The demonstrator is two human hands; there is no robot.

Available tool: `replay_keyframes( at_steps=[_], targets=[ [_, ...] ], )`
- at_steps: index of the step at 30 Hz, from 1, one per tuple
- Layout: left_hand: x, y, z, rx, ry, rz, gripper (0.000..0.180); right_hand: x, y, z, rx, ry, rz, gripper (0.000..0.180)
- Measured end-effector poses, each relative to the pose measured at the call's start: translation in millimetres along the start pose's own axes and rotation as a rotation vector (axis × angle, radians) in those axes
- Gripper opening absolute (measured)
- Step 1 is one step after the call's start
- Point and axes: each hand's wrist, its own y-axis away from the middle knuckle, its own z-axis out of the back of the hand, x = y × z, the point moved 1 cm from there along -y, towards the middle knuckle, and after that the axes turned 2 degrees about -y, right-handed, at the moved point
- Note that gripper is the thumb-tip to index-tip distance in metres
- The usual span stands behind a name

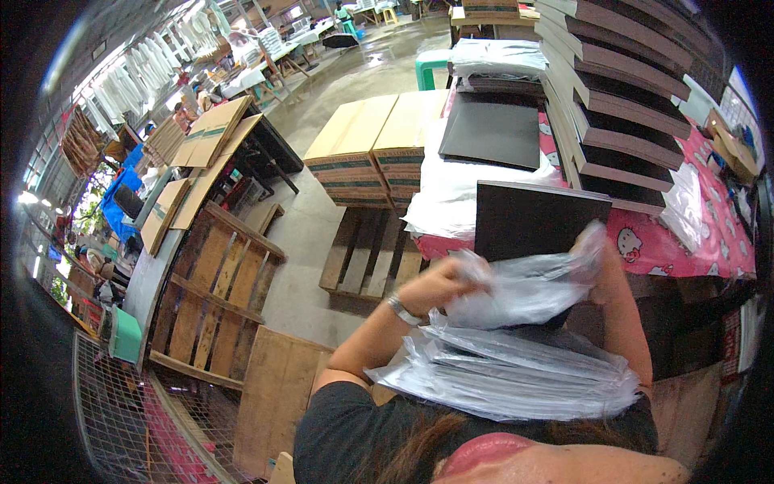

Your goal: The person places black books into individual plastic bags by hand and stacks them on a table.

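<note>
Grey floor (298, 290) — slatted wooden pallets (218, 300)

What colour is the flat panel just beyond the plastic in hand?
The flat panel is black, seen best in the head view.

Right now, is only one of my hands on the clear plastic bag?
No, the left hand and right hand are both on the clear plastic bag, one toward each side.

Brown rectangular cardboard boxes (348, 141) are stacked; a green plastic bin (125, 335) is set near grey wire mesh (110, 403).
</note>
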Motion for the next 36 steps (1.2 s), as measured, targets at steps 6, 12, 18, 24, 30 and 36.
replay_keyframes(
  at_steps=[6,12,18,24,30,36],
  targets=[
    [-4.6,15.5,3.0,0.059,0.042,0.331,0.038,11.3,7.3,6.7,0.431,-0.179,0.242,0.024],
    [-3.3,17.1,22.9,-0.214,-0.026,0.194,0.041,-18.6,10.6,19.6,0.389,0.208,-0.08,0.019],
    [1.0,19.3,-1.5,-0.074,-0.022,0.248,0.019,10.8,11.2,16.3,0.11,-0.429,0.167,0.03],
    [7.7,29.2,36.7,-0.235,0.547,0.144,0.033,-16.0,5.6,14.4,0.478,0.129,-0.085,0.038],
    [-1.7,-15.8,36.1,-0.641,0.286,0.108,0.034,35.4,-6.1,15.0,0.268,-0.373,0.334,0.059],
    [15.5,-88.5,45.3,-0.832,-0.502,-0.006,0.039,27.2,-39.1,30.9,-0.352,0.954,0.624,0.06]
  ],
)
